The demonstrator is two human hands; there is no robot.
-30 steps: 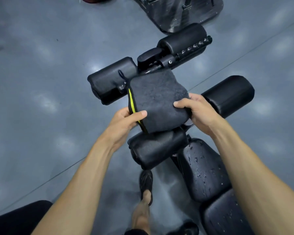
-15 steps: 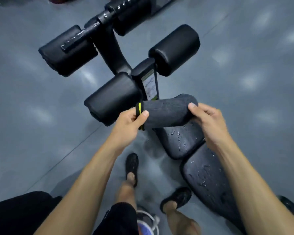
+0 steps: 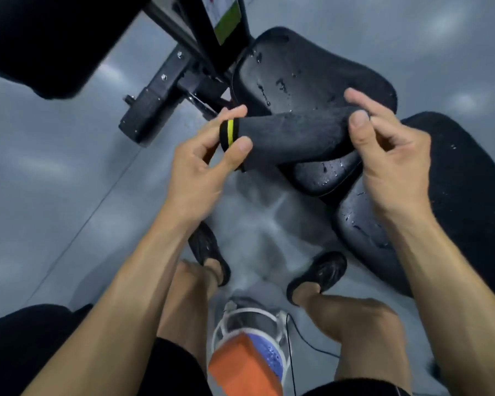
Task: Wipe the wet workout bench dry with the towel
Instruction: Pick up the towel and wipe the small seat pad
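A dark grey towel [image 3: 295, 135] with a yellow edge stripe is stretched between my two hands just above the bench. My left hand [image 3: 209, 164] pinches the striped end between thumb and fingers. My right hand [image 3: 389, 155] pinches the other end with thumb and forefinger. Below lies the black padded seat [image 3: 306, 72] of the workout bench, with water drops on it. The longer back pad [image 3: 455, 201] runs to the right and is also speckled with drops. The towel hides the middle of the seat.
A black foam roller pad [image 3: 37, 41] and the bench's metal frame [image 3: 160, 92] fill the upper left. My feet in dark sandals [image 3: 320, 270] stand on the grey floor [image 3: 55, 195]. An orange and white device [image 3: 249, 355] with a thin cable hangs at bottom centre.
The view has tilted down and closer to the seat. The towel, first spread wide between my hands, is now bunched into a narrow roll low over the wet seat.
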